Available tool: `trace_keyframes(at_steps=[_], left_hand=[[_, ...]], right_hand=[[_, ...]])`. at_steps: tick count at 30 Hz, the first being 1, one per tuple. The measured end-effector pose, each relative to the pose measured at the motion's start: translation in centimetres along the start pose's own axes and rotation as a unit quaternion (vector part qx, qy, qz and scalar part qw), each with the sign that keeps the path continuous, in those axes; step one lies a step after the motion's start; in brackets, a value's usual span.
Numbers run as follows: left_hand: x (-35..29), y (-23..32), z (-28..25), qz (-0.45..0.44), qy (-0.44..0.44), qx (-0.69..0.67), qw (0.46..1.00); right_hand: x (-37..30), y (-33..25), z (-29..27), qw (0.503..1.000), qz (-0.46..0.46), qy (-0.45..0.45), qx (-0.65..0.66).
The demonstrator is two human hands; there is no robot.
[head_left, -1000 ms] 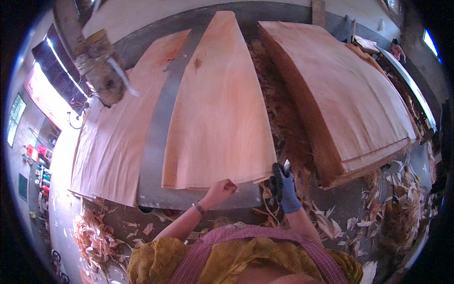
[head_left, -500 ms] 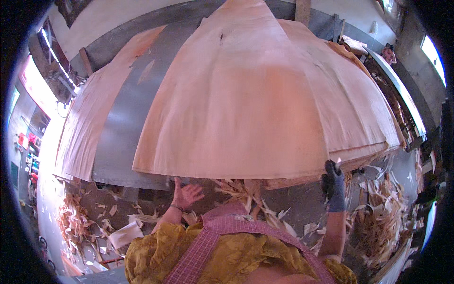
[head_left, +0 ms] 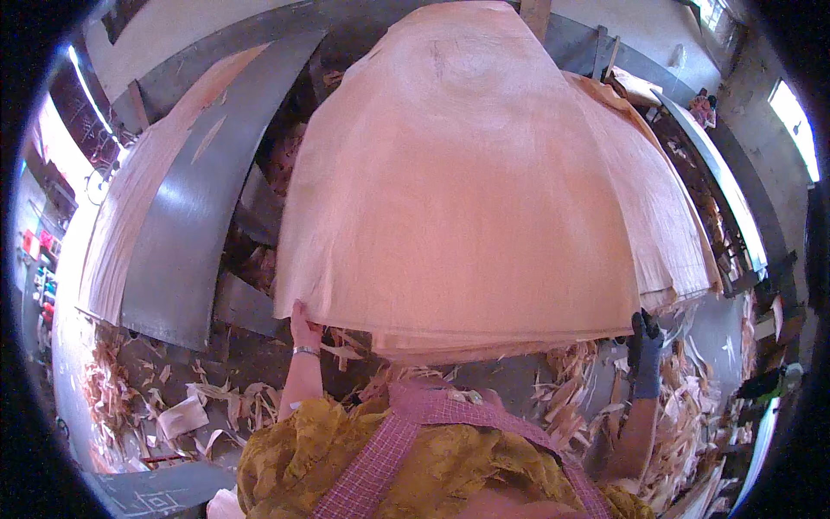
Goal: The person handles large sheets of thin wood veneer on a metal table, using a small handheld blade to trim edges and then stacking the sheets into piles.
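Note:
A broad, pale orange-pink wood veneer sheet (head_left: pixel 458 233) lies over a stack of veneer (head_left: pixel 415 350), whose layered edge shows below its front edge. At the sheet's near left corner my bare left hand (head_left: pixel 304 327) is closed on the edge, a band around its wrist. My right hand (head_left: pixel 645 339), in a dark grey glove, grips the near right corner. Parts of the fingers on both hands are hidden by the sheet or too small to make out.
To the left lie a smooth grey panel (head_left: pixel 177 233) and another veneer strip (head_left: pixel 130 216). Between panel and stack, a dark gap (head_left: pixel 268 190) shows scraps and framing. Torn veneer scraps (head_left: pixel 108 381) litter the floor. A distant person (head_left: pixel 703 108) is at the far right.
My left hand, open below the edge before, now grips the sheet's left corner. The veneer has shifted right with my right hand, uncovering the dark gap beside the grey panel.

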State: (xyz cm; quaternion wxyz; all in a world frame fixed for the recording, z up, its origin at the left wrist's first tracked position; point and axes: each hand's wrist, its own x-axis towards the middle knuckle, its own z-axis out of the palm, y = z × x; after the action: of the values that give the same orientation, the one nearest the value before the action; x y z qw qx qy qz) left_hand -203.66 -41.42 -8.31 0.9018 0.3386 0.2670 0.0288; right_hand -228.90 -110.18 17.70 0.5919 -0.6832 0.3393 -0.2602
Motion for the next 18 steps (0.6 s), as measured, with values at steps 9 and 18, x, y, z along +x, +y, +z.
trace_keyframes(at_steps=[9, 18], left_hand=[[-13.5, -13.0, 18.0, 0.031, -0.001, 0.06, 0.998], [-13.0, -26.1, 27.9, -0.081, 0.127, 0.095, 0.984]], right_hand=[[21.7, 3.4, -15.8, 0.997, -0.058, -0.028, -0.039], [37.3, 2.9, -18.6, 0.987, -0.047, -0.05, -0.146]])
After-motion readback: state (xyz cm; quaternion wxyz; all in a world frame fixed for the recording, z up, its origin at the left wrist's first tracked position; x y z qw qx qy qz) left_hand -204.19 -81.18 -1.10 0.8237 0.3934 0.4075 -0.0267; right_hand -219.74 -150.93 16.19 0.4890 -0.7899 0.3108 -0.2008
